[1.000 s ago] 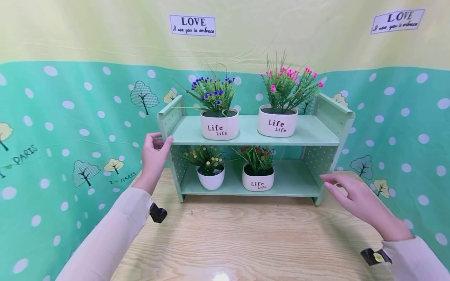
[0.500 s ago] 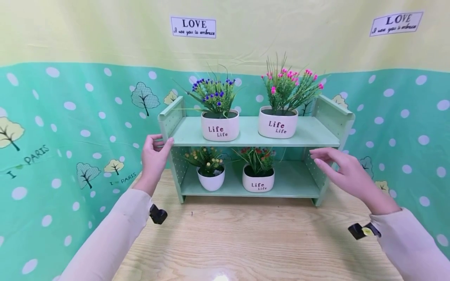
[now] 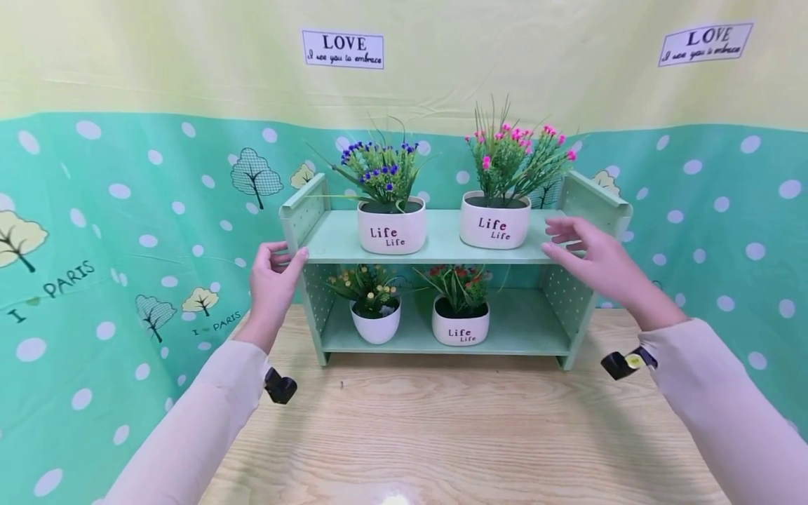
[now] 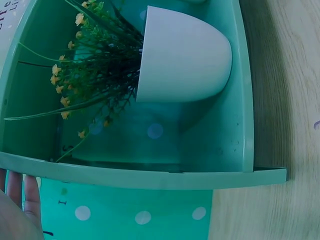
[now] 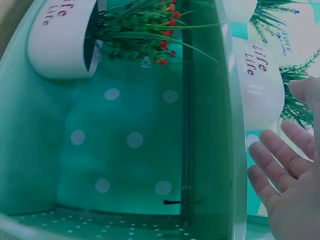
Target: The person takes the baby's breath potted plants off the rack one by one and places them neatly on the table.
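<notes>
A light green two-tier shelf (image 3: pixel 442 344) stands on the wooden table. My left hand (image 3: pixel 273 284) holds its left side panel, thumb at the front edge and fingers on the outer side. Beside the top tier's right part is my right hand (image 3: pixel 590 259), fingers spread apart and holding nothing. Nearest to it is a white "Life" pot (image 3: pixel 495 226) with pink flowers; a gap shows between them in the right wrist view. Left of that stands a similar pot (image 3: pixel 391 231) with blue-purple flowers. The lower tier bears a rounded white pot (image 4: pixel 187 57) with yellow flowers and a "Life" pot (image 5: pixel 60 42) with red flowers.
A green and yellow curtain (image 3: pixel 208 161) with dots and trees hangs behind and at both sides. The wooden table (image 3: pixel 442 435) stretches in front of the shelf. Raised side panels (image 3: pixel 596 200) border the top tier.
My right hand has risen from beside the lower tier up and leftward to the top tier, close to the pink-flowered pot. The left hand stays at the left panel. The pots have not moved.
</notes>
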`<state>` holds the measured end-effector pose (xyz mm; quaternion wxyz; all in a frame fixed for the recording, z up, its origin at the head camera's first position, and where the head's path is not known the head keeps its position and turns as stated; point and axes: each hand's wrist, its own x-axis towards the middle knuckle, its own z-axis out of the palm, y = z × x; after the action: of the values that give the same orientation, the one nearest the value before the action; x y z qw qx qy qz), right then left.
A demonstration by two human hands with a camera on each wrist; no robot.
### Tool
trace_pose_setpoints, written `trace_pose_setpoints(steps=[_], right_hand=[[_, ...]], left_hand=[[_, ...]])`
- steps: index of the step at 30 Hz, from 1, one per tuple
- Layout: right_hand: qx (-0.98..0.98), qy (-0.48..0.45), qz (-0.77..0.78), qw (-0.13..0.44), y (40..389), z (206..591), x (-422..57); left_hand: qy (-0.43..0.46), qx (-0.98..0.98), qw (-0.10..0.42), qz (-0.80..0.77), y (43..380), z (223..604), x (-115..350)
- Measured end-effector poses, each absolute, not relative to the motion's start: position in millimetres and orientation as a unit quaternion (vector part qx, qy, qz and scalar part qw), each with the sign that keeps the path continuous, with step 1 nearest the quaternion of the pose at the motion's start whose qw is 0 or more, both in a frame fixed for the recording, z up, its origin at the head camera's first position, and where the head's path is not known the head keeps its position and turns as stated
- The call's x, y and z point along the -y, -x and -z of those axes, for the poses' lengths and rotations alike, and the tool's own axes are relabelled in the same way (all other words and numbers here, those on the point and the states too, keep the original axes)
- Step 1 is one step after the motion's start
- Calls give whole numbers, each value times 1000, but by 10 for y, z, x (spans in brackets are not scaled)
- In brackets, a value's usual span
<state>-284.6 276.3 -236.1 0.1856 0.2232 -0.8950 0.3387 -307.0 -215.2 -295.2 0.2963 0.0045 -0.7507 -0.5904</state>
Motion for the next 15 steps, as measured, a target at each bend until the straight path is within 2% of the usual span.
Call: trace_pose_setpoints(steps=[7,15], right_hand=[[895,-185,-391,107,2997,2199,-2709],[890,-180,-415,63,3172,2059,-2666]], left_hand=[[-4,751,296,590,3060,2944,2147],[-5,751,293,592,3058,2944,2151]])
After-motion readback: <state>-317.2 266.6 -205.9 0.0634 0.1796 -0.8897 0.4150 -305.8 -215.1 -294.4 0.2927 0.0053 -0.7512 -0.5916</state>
